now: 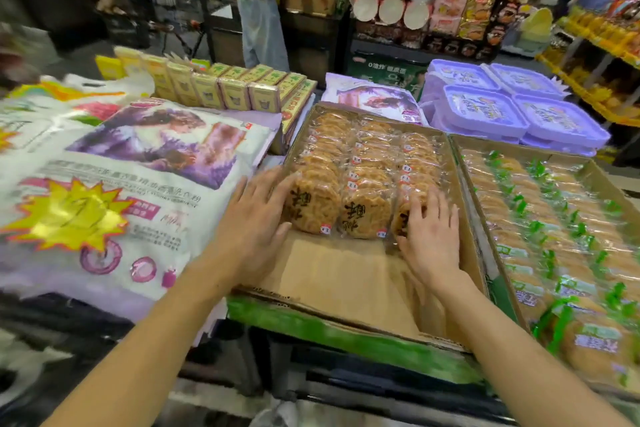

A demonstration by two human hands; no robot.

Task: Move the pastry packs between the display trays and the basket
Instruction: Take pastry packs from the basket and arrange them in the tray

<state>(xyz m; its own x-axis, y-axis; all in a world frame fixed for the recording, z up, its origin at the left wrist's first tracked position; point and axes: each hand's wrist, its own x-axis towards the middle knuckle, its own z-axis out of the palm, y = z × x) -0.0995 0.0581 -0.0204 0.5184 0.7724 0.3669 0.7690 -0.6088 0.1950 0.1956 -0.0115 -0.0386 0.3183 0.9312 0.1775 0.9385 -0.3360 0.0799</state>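
while both hands sit in the cardboard tray, head view:
left hand [258, 218]: fingers spread and straight, pressed against the outer side of the front left pastry pack [311, 206], thumb low by its front edge.
right hand [429, 232]: fingers spread and fairly straight, laid over the front right pastry pack [403, 218], mostly covering it.
middle pastry pack [365, 213]: upright between the two, touched by neither hand.
cardboard tray [332, 274]: three rows of round brown packs filling the far part, bare cardboard floor near the front rim.
neighbouring tray [568, 218]: just right, full of green-labelled packs.
large printed bags [121, 184]: lying flat to the left.
purple tubs [512, 104]: stacked beyond the trays.
basket: cannot tell where.
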